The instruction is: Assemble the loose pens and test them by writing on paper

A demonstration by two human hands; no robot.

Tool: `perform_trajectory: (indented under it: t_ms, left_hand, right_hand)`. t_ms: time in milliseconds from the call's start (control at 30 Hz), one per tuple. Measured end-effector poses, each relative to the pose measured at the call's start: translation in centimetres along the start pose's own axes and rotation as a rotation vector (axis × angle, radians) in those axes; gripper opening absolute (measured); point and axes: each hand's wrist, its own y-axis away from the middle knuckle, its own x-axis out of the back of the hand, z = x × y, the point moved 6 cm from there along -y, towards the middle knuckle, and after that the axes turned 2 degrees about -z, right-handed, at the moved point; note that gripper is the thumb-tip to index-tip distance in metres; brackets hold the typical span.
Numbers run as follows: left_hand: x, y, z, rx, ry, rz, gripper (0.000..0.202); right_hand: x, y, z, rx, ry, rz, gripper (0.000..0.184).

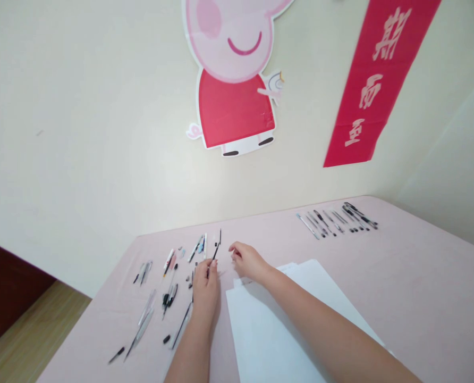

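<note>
My left hand is closed in a pinch on a thin black pen part, held slanted just above the pink table. Just to its right, my right hand has its fingers curled together near the table; what they hold is too small to make out. Loose pen parts lie scattered left of my left hand: barrels, caps, refills. A black refill lies just beyond the two hands.
White paper sheets lie under my right forearm. A row of several assembled pens lies at the far right of the table. The wall behind carries a cartoon pig sticker and a red banner. Wooden floor shows lower left.
</note>
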Motion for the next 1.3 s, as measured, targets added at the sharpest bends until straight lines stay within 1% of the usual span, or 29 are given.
perform_trajectory:
  t_ms: [67, 133, 200, 300, 400, 500, 767, 933, 1067, 1300]
  left_hand:
    - [-0.2, 0.1, 0.4, -0.018, -0.017, -0.017, 0.024]
    - [-0.3, 0.2, 0.9, -0.040, -0.028, -0.035, 0.024]
    - [-0.4, 0.3, 1.3, -0.063, -0.039, -0.053, 0.024]
    - [-0.8, 0.4, 1.5, -0.098, -0.052, -0.094, 0.024]
    - [-1.1, 0.5, 1.4, -0.128, -0.048, -0.116, 0.023]
    - [-1.3, 0.6, 1.3, -0.149, -0.046, -0.118, 0.023]
    - [-1.5, 0.8, 1.8, -0.168, -0.074, -0.175, 0.023]
    - [-1.6, 0.8, 1.7, -0.166, -0.079, -0.191, 0.024]
    - [-1.6, 0.8, 1.7, -0.171, -0.078, -0.182, 0.024]
    - [-1.5, 0.8, 1.9, -0.180, -0.073, -0.178, 0.022]
  right_hand:
    - [1.2, 0.4, 0.8, -0.107, -0.283, 0.069, 0.024]
    - [2.1, 0.9, 1.3, -0.184, -0.523, 0.109, 0.021]
    - [2.9, 1.3, 1.3, -0.196, -0.703, 0.152, 0.017]
    - [3.9, 1.8, 1.0, -0.177, -0.833, 0.226, 0.022]
    - [4.4, 2.0, 0.6, -0.150, -0.833, 0.276, 0.023]
    - [4.6, 2.0, 0.2, -0.125, -0.768, 0.309, 0.021]
    - [4.9, 1.9, -0.3, -0.075, -0.661, 0.342, 0.020]
    - [4.8, 1.9, -0.6, -0.044, -0.613, 0.331, 0.018]
    - [4.6, 1.9, -0.6, -0.035, -0.588, 0.315, 0.018]
    - [3.5, 1.8, -0.4, -0.050, -0.555, 0.259, 0.020]
